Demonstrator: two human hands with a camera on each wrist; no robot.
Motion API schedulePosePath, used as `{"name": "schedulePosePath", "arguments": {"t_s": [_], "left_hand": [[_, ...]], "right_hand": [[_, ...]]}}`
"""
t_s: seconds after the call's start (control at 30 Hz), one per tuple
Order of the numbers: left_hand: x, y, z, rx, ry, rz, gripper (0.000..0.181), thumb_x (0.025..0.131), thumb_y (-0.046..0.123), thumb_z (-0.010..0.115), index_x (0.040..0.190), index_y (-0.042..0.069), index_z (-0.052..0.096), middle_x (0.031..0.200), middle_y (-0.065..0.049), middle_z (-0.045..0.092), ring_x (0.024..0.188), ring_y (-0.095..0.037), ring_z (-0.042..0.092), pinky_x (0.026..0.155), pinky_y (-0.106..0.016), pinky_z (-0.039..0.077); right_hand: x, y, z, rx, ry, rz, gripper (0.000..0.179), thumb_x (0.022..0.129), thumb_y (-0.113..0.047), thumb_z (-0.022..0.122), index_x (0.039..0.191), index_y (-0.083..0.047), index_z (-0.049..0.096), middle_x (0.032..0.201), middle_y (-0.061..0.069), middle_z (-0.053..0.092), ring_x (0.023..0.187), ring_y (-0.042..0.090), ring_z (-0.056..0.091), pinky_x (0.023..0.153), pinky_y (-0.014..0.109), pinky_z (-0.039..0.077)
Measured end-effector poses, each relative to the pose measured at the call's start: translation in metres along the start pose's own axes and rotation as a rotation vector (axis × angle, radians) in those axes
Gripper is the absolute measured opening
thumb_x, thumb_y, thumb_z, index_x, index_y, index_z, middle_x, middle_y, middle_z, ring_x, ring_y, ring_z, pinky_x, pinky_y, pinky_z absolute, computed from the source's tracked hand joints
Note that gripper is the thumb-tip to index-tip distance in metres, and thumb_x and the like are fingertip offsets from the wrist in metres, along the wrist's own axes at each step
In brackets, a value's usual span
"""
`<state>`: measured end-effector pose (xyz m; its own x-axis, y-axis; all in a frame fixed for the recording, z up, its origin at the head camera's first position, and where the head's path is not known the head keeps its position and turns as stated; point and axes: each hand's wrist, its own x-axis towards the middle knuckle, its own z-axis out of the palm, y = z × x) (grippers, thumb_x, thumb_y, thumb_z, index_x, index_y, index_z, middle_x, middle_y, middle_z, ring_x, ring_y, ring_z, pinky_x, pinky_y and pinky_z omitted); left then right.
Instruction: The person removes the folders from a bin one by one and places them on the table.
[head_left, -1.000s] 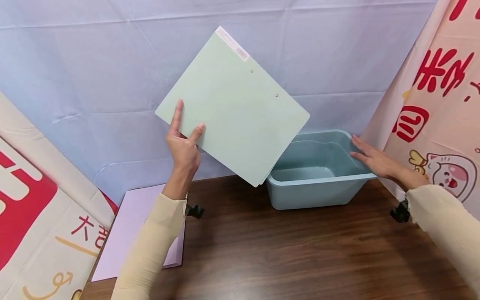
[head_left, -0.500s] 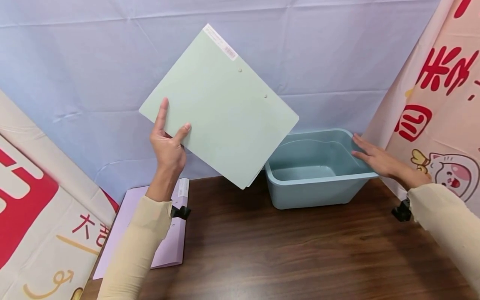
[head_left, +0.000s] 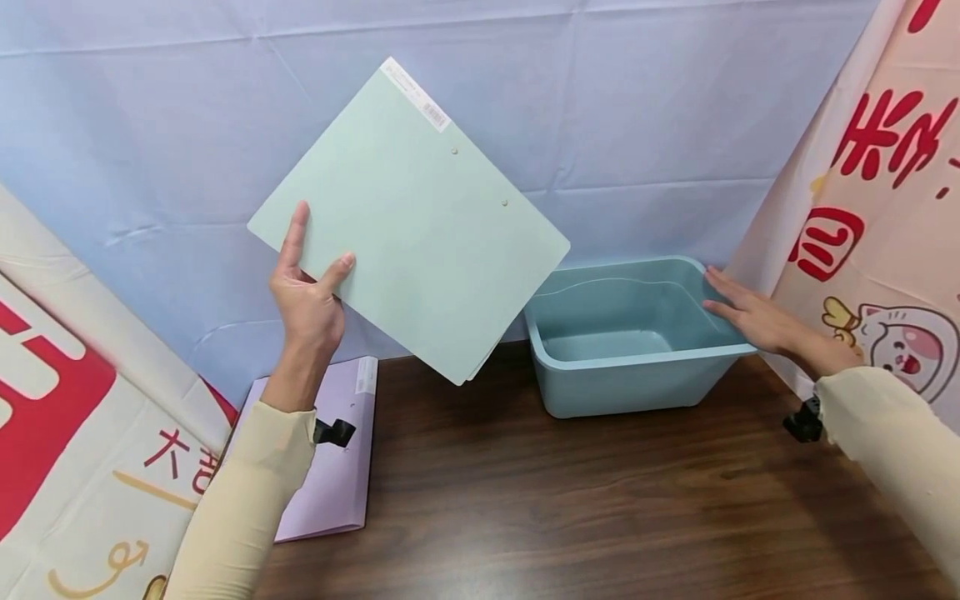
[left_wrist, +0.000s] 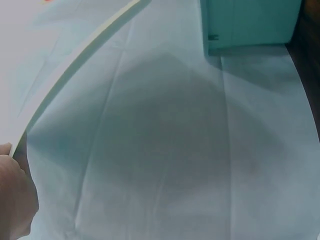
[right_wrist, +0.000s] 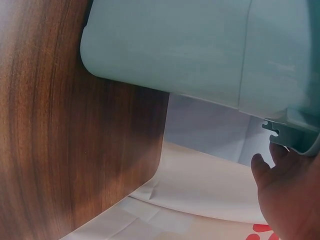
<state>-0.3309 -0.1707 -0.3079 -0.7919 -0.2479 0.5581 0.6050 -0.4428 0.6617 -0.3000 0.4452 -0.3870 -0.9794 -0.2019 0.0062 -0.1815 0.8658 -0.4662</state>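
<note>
My left hand (head_left: 309,310) holds a pale green file folder (head_left: 420,225) at its lower left edge. Thumb and index finger lie on the near face; the other fingers are hidden behind it. The folder is raised and tilted on a corner, with a white barcode label at its top. A thin edge of the folder (left_wrist: 75,67) shows in the left wrist view. At the right end of a blue-green plastic bin (head_left: 637,387), my right hand (head_left: 761,323) rests on the rim with fingers extended. The right wrist view shows that hand (right_wrist: 292,195) beside the bin's rim.
A lilac file folder (head_left: 330,492) lies on the brown wooden table (head_left: 570,508) at the left, partly under my left forearm. A pale blue cloth (head_left: 180,125) hangs behind the table. Printed cloths with red characters (head_left: 885,142) flank both sides.
My left hand has carried the green folder to the left, away from the bin, and slightly down at the end. More of the lilac folder shows. The right hand has stayed at the rim.
</note>
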Motion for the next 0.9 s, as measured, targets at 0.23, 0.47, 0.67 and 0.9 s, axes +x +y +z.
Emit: {"name": "schedulePosePath", "arguments": {"t_s": [0.23,0.47,0.67,0.9], "left_hand": [[0.002,0.007,-0.009,-0.025,-0.006,-0.010,0.084,0.084,-0.033,0.063,0.155,0.012,0.056,0.159,-0.009,0.053,0.136,-0.030,0.057,0.097,-0.032,0.059],[0.003,0.011,-0.023,-0.040,-0.008,-0.012,0.085,0.082,-0.037,0.060,0.154,0.009,0.056,0.159,-0.011,0.051,0.132,-0.028,0.060,0.094,-0.031,0.061],[0.003,0.017,-0.035,-0.045,0.003,-0.036,0.085,0.081,-0.038,0.059,0.153,0.008,0.057,0.161,-0.010,0.049,0.131,-0.028,0.060,0.093,-0.032,0.061],[0.000,0.024,-0.049,-0.005,0.002,-0.041,0.084,0.081,-0.038,0.059,0.151,0.008,0.059,0.159,-0.014,0.050,0.133,-0.029,0.058,0.092,-0.031,0.061]], "right_hand": [[0.001,0.003,0.001,-0.009,0.010,0.004,0.074,0.115,-0.039,0.039,0.170,-0.011,-0.002,0.176,0.020,-0.010,0.159,0.053,-0.004,0.118,0.081,0.001],[0.002,0.003,0.002,0.002,0.006,0.009,0.075,0.115,-0.041,0.040,0.170,-0.012,-0.003,0.176,0.020,-0.010,0.158,0.054,-0.005,0.116,0.084,0.002],[0.000,0.001,0.001,0.014,0.010,0.004,0.075,0.115,-0.041,0.040,0.170,-0.011,-0.002,0.175,0.021,-0.010,0.158,0.054,-0.005,0.116,0.083,0.001],[0.000,0.002,0.001,0.020,0.009,0.009,0.075,0.115,-0.040,0.040,0.170,-0.012,-0.003,0.176,0.019,-0.010,0.159,0.053,-0.006,0.116,0.083,0.000]]}}
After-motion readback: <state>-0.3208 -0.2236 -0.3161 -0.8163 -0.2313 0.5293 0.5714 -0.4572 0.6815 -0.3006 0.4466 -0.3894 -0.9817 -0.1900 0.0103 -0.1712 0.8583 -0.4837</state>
